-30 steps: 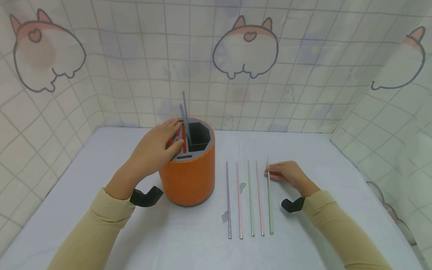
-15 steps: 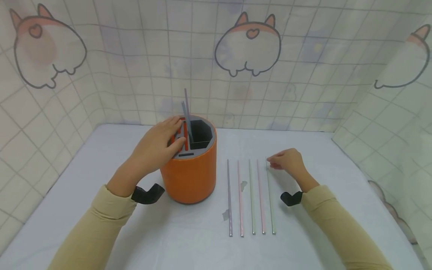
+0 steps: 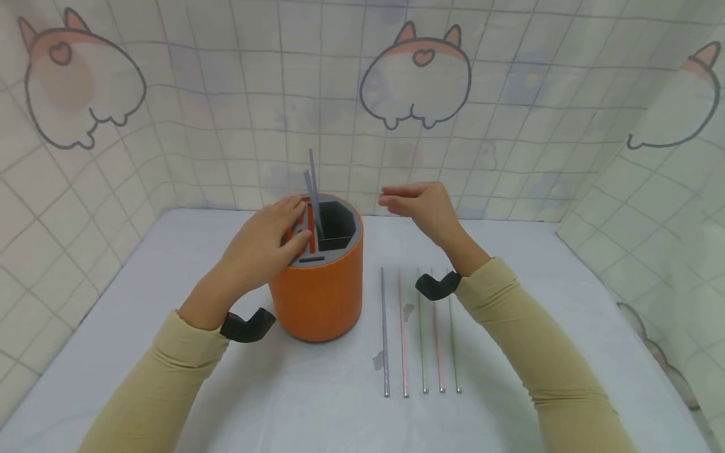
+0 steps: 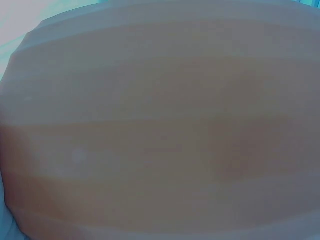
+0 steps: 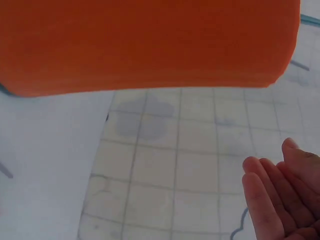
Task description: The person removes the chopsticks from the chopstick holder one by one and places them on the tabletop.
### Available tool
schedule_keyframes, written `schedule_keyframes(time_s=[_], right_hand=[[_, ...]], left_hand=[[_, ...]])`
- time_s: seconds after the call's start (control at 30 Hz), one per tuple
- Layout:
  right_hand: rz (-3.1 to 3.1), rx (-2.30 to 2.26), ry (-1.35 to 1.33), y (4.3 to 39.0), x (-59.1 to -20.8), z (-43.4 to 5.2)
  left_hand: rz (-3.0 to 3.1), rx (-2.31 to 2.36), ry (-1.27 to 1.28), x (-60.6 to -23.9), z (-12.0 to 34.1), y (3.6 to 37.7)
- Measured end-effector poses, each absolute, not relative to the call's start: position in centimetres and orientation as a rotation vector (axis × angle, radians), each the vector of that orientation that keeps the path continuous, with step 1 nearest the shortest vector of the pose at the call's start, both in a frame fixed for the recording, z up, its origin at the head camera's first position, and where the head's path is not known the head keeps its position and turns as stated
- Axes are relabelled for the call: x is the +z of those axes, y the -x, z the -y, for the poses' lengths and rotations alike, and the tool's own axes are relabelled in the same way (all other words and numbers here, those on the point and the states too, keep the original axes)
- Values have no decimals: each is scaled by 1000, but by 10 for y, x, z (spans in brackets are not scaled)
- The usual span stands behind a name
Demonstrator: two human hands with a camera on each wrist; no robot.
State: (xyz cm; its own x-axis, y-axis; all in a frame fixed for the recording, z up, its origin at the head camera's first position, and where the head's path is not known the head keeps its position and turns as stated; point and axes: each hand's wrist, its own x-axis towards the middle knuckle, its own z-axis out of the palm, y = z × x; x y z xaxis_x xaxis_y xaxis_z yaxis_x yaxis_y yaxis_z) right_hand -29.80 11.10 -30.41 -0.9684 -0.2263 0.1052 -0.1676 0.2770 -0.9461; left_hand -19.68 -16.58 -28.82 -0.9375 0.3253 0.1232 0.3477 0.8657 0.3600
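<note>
An orange holder [image 3: 317,302] stands upright on a white table [image 3: 317,409], directly under the fingers of a person's left hand [image 3: 255,242], which rests across its grey slotted top [image 3: 337,255]. Two slender sticks [image 3: 316,211] rise from the dark compartment just beyond that hand's fingertips, leaning slightly. To the right, well apart from the holder's rim, the right hand [image 3: 423,204] hangs in the air, fingers extended and close together, thumb near them, nothing held. Below it, five sticks lie side by side: purple [image 3: 386,340], pink [image 3: 404,352], green [image 3: 423,352], a second pink [image 3: 438,352] and a second green [image 3: 455,352]. The right forearm and its black wrist mount [image 3: 437,286] pass over the upper ends of the three farthest from the holder. Behind both hands hangs a gridded curtain [image 3: 249,113] printed with cartoon animals.

The likeliest mishap would be a sideways brush of the right fingers against the leaning pair, knocking them askew; a low-dipping wrist mount could also set the laid sticks rolling. Uneven pressure from the left palm might tilt the holder, though how firmly it presses cannot be told.
</note>
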Motion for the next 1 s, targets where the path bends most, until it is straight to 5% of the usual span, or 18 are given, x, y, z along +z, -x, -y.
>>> schedule_keyframes(time_s=[0.5, 1.0], right_hand=[[-2283, -1862, 656, 308, -276, -29], [-2314, -1887, 557, 298, -258, -11]], left_hand=[[2968, -586, 523, -289, 166, 198], [2956, -595, 535, -290, 167, 197]])
